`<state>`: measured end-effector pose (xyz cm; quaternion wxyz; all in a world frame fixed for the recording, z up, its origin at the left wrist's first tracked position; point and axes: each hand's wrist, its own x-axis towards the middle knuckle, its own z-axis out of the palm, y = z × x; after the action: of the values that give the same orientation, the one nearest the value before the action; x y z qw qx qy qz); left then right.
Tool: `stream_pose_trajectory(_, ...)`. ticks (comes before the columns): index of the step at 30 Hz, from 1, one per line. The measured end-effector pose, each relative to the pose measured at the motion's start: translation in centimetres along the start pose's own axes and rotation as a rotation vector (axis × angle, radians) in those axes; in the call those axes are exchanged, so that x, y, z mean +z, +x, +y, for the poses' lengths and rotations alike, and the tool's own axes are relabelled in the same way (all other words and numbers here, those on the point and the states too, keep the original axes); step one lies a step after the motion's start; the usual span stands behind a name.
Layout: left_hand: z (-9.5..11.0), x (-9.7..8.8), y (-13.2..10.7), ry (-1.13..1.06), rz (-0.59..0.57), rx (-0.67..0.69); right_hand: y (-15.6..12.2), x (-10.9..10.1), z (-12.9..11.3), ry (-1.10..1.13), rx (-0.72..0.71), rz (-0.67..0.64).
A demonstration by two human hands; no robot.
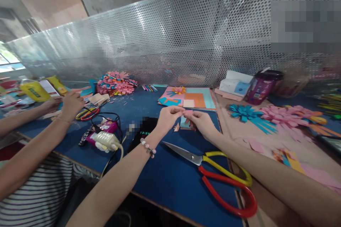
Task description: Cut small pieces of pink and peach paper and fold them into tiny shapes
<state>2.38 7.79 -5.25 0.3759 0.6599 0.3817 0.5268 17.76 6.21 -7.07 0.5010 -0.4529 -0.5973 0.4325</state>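
Between my two hands is a small piece of pink paper (188, 112), pinched from both sides by the fingertips. My left hand (170, 117), with a bead bracelet on its wrist, is closed at the paper's left edge. Opposite it, my right hand (204, 123) grips the right edge. Just below lies a light blue paper piece (185, 123), partly hidden by my right fingers. Large scissors (195, 158) with one yellow and one red handle rest on the blue table under my right forearm. Behind my hands are stacked coloured paper sheets (195, 99) with a small paper flower (179, 90).
Left of my arm lie a phone (145, 131) and a purple power strip (106, 127) with cables. A co-worker's hands (71, 106) are further left. A heap of paper flowers (115, 83) stands behind. To the right are a blue paper flower (245, 112) and a purple cup (262, 87).
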Motion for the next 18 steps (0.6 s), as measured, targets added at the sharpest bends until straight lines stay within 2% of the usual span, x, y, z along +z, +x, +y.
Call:
stream_pose_trajectory(10,1.3,-0.3,0.0,-0.002,-0.021,-0.088,0.0,0.1,0.0,0.119,0.024,-0.05)
stream_pose_trajectory(14,1.6,-0.4,-0.2,-0.078,-0.029,-0.121,-0.1,0.0,-0.4,0.101,0.021,-0.038)
stream_pose_trajectory(18,1.7,-0.3,-0.5,-0.135,-0.055,-0.154,-0.1,0.0,-0.7,0.119,0.041,-0.082)
